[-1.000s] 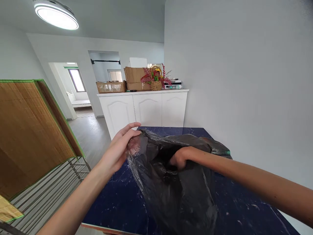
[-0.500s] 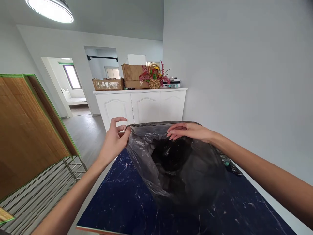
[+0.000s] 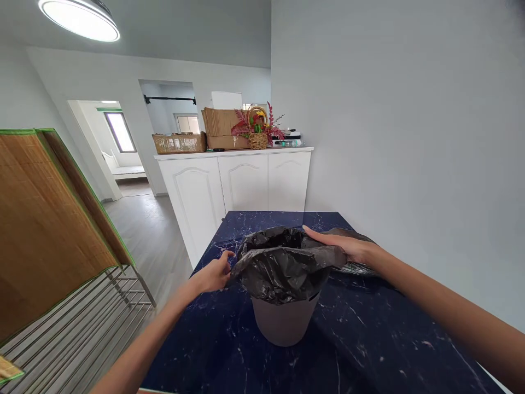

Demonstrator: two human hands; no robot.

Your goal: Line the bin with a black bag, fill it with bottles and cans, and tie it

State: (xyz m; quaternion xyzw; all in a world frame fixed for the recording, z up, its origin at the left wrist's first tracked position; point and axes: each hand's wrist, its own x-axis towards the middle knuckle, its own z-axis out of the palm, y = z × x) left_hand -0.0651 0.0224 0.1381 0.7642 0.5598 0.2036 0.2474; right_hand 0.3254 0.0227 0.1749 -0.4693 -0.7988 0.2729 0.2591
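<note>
A black trash bag [image 3: 283, 273] lines a grey trash can [image 3: 285, 323], which stands upright on a dark blue marbled table [image 3: 197, 345]. The bag's upper part is folded down over the outside of the can, covering its rim. My left hand [image 3: 217, 271] is at the left side, its fingers closed on the bag's edge. On the right, my right hand [image 3: 342, 243] grips the bag near the rim, thumb stretched along the top and the other fingers mostly hidden by the plastic. Loose plastic bulges out beneath and behind the right hand.
A white cabinet [image 3: 246, 180] stands beyond the table, bearing cardboard boxes [image 3: 223, 128] and a flower basket [image 3: 258, 139]. To the left is a metal rack [image 3: 94, 312] with a bamboo mat [image 3: 53, 208]. A grey wall [image 3: 394, 126] runs along the right.
The bag's opening, spread wide and raised before, has come down and its edge now folds over the can, which shows below it. Both hands have moved lower; the left one stays at the bag's edge.
</note>
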